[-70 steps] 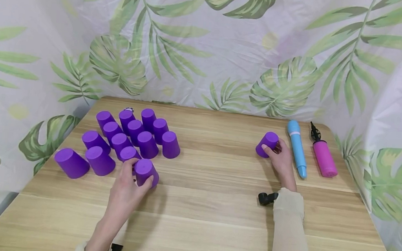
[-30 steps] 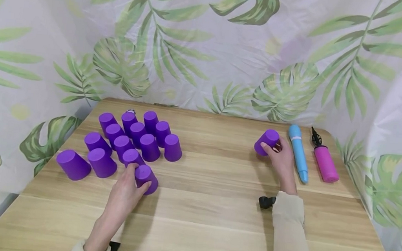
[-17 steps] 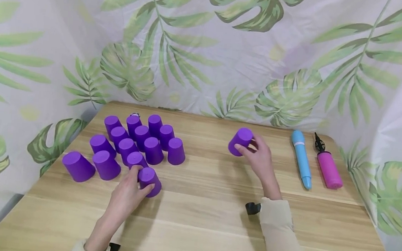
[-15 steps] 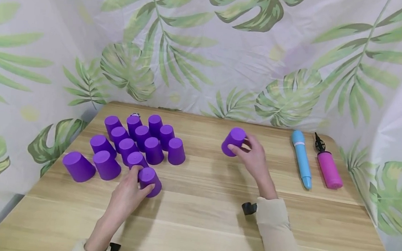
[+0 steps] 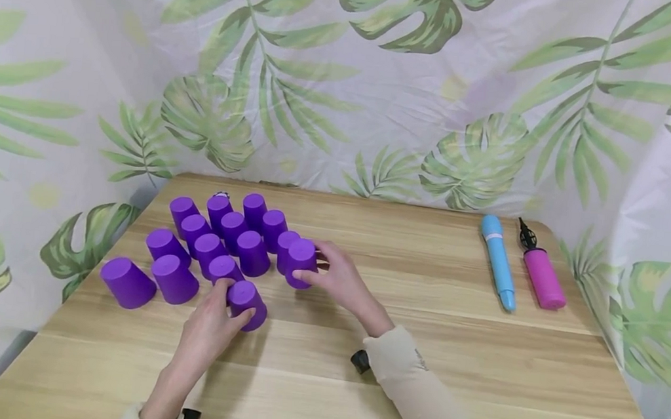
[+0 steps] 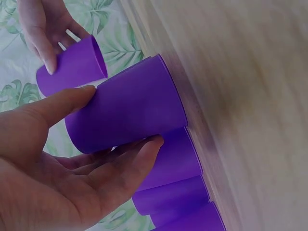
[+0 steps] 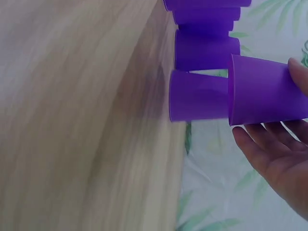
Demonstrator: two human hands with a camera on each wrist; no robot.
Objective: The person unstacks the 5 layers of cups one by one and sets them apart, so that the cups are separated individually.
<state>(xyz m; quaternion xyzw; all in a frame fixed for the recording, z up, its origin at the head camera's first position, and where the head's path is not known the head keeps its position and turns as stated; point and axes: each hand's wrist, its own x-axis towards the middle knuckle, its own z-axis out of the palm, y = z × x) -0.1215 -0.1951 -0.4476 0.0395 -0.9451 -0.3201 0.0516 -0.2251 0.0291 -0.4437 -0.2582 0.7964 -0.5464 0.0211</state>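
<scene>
Several upside-down purple cups (image 5: 221,233) stand clustered at the table's left. My left hand (image 5: 237,300) grips the nearest purple cup (image 5: 248,295) at the cluster's front; its rim rests on the wood. The left wrist view shows thumb and fingers of this left hand (image 6: 122,115) curled round that cup (image 6: 144,101). My right hand (image 5: 308,260) holds another purple cup (image 5: 299,253) lifted at the cluster's right edge. In the right wrist view that held cup (image 7: 260,86), in my right hand (image 7: 267,98), hangs above the table beside a standing cup (image 7: 197,96).
A blue pump (image 5: 497,262) and a pink pump (image 5: 542,278) lie side by side at the table's far right. The wooden table (image 5: 418,361) is ringed by a leaf-print curtain (image 5: 380,94) at the back and both sides.
My right hand has carried its purple cup from beside the blue pump leftward across the table to the cluster's right edge. The left hand has stayed on its cup.
</scene>
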